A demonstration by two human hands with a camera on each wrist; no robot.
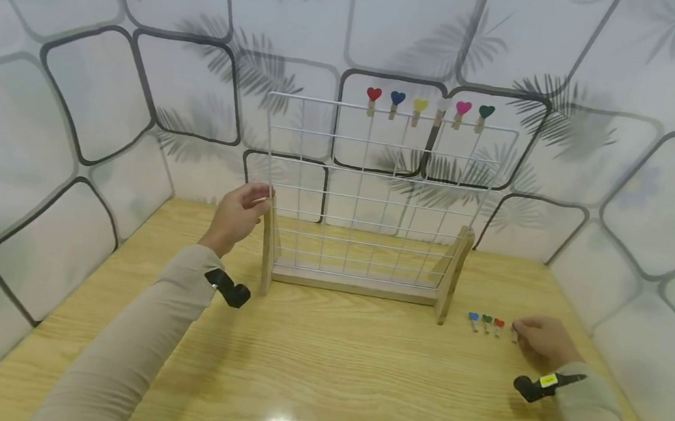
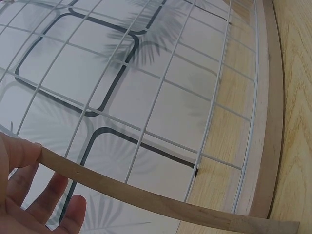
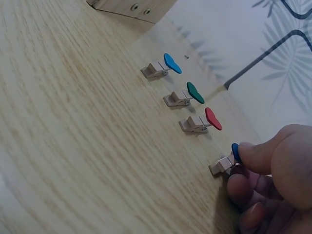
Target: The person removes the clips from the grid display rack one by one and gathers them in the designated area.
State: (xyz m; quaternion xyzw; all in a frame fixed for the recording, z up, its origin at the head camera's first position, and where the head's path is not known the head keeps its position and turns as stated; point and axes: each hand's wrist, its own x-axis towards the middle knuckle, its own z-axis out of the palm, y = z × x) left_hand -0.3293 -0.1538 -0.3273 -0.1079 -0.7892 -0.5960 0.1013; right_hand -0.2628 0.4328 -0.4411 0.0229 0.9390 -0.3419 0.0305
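Observation:
A white wire grid (image 1: 378, 180) stands in a wooden frame (image 1: 354, 284) at the back of the table. Several heart-topped wooden clips (image 1: 419, 109) hang along its top wire. My left hand (image 1: 255, 198) grips the frame's left upright (image 1: 268, 244); in the left wrist view the thumb and fingers (image 2: 58, 204) wrap round that wooden strip (image 2: 146, 197). My right hand (image 1: 519, 329) pinches a dark blue heart clip (image 3: 226, 161) that lies on the table. To its left lie a red clip (image 3: 202, 122), a green clip (image 3: 185, 95) and a blue clip (image 3: 163, 66) in a row.
The wooden table (image 1: 320, 373) is boxed in by white patterned walls (image 1: 42, 138) on the left, back and right. The loose clips (image 1: 486, 321) lie just right of the frame's right foot (image 1: 450, 284).

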